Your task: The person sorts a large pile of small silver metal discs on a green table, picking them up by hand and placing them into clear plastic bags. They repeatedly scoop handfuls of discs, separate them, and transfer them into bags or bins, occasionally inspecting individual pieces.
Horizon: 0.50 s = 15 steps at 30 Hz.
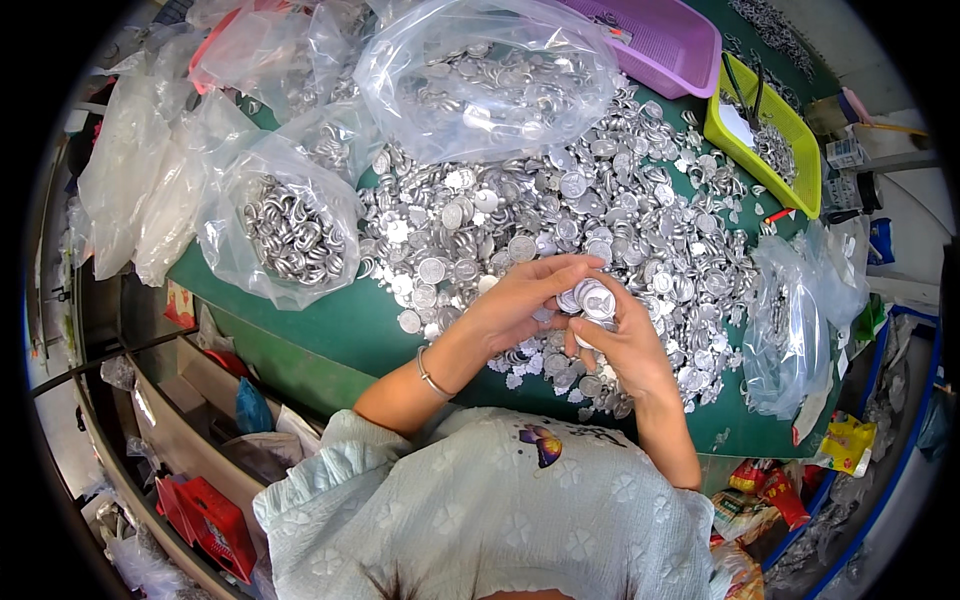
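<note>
Several round silver coin-like metal discs (597, 301) are bunched between my two hands, above the near part of a big pile of silver metal pieces (520, 248). My right hand (636, 345) is closed round the discs, its thumb pressed against them. From the other side my left hand (525, 300) has its fingers curled in on the same discs, fingertips meeting those of the right. The faces of the top discs show; the undersides are hidden by my fingers. Flower-shaped and curved silver pieces lie mixed with discs in the pile below.
On the green table (270, 340), a clear bag of curved metal pieces (295, 230) stands left, a larger clear bag (490, 85) behind the pile. Purple (670, 45) and yellow-green baskets (800, 160) sit far right. Another plastic bag (785, 330) lies at the right edge.
</note>
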Tool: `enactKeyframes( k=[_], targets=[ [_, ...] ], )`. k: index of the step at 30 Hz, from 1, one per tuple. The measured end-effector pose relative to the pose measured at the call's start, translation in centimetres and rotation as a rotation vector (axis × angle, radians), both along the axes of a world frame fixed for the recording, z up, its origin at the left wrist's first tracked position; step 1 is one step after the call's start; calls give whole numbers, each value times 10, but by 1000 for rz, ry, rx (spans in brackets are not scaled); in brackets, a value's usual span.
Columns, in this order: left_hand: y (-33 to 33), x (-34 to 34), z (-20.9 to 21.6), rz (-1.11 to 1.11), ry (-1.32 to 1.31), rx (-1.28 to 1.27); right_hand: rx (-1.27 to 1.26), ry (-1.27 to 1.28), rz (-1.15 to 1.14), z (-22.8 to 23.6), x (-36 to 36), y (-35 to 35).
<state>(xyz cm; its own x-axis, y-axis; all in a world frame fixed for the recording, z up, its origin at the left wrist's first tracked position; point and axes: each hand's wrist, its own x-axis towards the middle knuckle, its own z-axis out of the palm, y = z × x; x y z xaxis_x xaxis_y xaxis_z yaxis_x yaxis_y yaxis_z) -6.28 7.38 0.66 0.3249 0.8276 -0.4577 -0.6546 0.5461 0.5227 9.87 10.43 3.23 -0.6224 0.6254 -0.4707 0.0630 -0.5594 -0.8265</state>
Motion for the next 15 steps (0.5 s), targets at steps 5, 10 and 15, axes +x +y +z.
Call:
enactKeyframes(
  k=[5,10,15],
  targets=[
    [2,6,-3,29,-229,-36,117,-141,115,26,0,7],
    [5,16,-13,81,-418,-59,424,-321,206,43,1,6],
    [5,20,0,166,-464,-73,767,-446,255,46,7,3]
  ],
)
